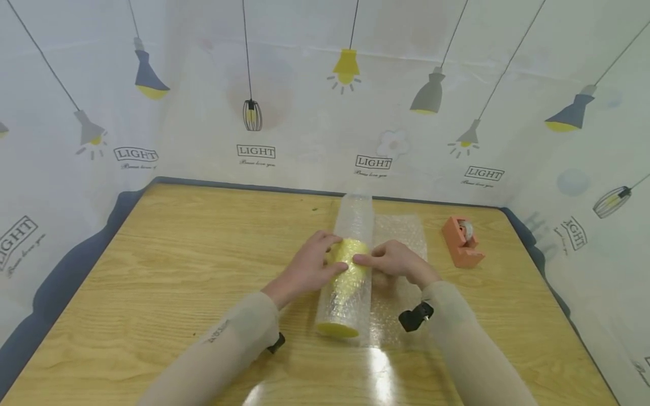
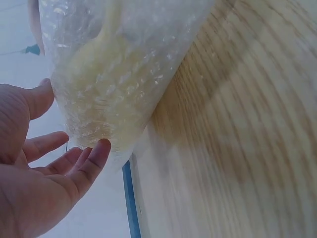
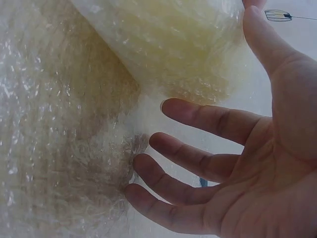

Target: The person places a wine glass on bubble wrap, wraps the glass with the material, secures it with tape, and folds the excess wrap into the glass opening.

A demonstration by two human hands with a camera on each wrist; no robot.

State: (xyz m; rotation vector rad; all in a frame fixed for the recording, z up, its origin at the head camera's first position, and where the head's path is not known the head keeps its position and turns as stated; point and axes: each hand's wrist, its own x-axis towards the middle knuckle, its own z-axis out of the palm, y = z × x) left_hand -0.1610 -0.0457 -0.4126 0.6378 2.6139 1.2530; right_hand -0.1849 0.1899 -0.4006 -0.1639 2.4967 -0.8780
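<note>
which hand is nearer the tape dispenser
Right. The right hand is at the right side of the bubble-wrapped roll, with the tape dispenser off to its right; the left hand is at the roll's left side, farther away.

Here, the exact shape of the yellow thing (image 1: 349, 287) is being blurred by the bubble wrap (image 1: 403, 226), and in the left wrist view the bundle is being cut off by the top edge! Over there, the left hand (image 2: 42, 187) is being cropped at the left; the right hand (image 3: 270, 163) is being trimmed by its own view's right edge. Both sleeves (image 1: 213, 349) are being cut at the head view's bottom, the left one's writing (image 1: 219, 331) being smudged beyond reading.
</note>
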